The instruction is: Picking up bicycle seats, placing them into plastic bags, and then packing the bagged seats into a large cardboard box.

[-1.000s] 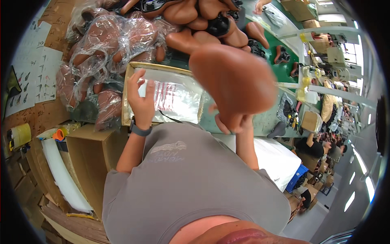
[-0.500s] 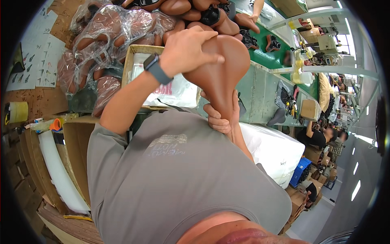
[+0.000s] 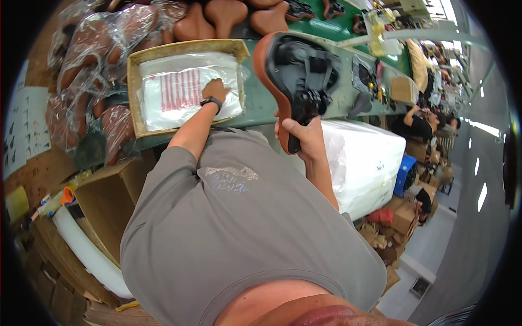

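Note:
In my right hand (image 3: 307,133) is a brown bicycle saddle (image 3: 266,68), gripped by its narrow nose. The saddle stands on edge with the nose toward me; its black underside with springs and clamp faces right. My left hand (image 3: 216,91), a dark watch on the wrist, is down on the stack of clear plastic bags (image 3: 163,81) with red print. Its fingers are bent closed at the right part of the top bag; their tips are partly hidden. The bags lie in an open cardboard box (image 3: 133,98) on the green bench.
Plastic-wrapped saddles (image 3: 89,41) are heaped at the left. Unwrapped brown saddles (image 3: 225,16) lie along the far side of the green bench (image 3: 258,108). A large white wrapped package (image 3: 364,157) stands close on my right, and an open carton (image 3: 109,190) at my left. Other people sit far right.
My left hand has left the saddle and moved down to the bags in the box. The saddle has been turned in my right hand, so its underside now shows.

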Available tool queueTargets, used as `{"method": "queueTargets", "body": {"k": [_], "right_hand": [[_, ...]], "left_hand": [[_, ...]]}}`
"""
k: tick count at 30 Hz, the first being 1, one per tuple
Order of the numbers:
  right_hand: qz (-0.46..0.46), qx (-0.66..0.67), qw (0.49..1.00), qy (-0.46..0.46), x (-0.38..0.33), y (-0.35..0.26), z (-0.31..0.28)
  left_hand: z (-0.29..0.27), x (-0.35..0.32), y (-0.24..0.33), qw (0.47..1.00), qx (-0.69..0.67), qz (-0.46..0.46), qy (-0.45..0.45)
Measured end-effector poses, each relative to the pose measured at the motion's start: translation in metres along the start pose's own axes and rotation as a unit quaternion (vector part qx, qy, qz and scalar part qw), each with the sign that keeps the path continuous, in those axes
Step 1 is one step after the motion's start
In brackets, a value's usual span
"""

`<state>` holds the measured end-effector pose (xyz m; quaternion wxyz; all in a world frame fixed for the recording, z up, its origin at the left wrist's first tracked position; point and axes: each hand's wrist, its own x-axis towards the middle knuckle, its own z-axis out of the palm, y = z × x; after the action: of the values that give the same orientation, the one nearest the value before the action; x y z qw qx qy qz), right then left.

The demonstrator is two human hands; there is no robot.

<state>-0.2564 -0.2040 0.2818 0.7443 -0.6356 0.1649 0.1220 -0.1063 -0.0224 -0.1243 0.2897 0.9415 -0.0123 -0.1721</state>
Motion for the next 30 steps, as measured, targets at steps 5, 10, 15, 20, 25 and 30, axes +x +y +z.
{"method": "queueTargets", "body": {"k": [5,10,15,20,25,30], "right_hand": [[0.029,0.065,0.992,0.102,-0.005,0.048,-0.021],[-0.001,0.065,0.992,0.106,0.001,0.070,-0.037],[0.059,0.103,0.991,-0.055,0.058,0.093,-0.030],[0.149,0.153,0.956,-0.201,0.126,0.108,0.046],[0.206,0.094,0.942,-0.248,0.154,0.096,0.096],[0.200,0.062,0.939,-0.274,0.158,0.063,0.112]], "left_hand": [[0.001,0.011,-0.011,0.998,-0.039,-0.026,-0.032],[-0.046,-0.034,-0.026,0.994,-0.092,-0.013,0.059],[-0.140,-0.108,-0.029,0.963,-0.251,0.061,0.078],[-0.202,-0.166,-0.006,0.950,-0.229,0.202,0.071],[-0.221,-0.201,-0.001,0.934,-0.338,0.104,0.062],[-0.222,-0.211,0.008,0.648,-0.752,-0.097,0.071]]}}
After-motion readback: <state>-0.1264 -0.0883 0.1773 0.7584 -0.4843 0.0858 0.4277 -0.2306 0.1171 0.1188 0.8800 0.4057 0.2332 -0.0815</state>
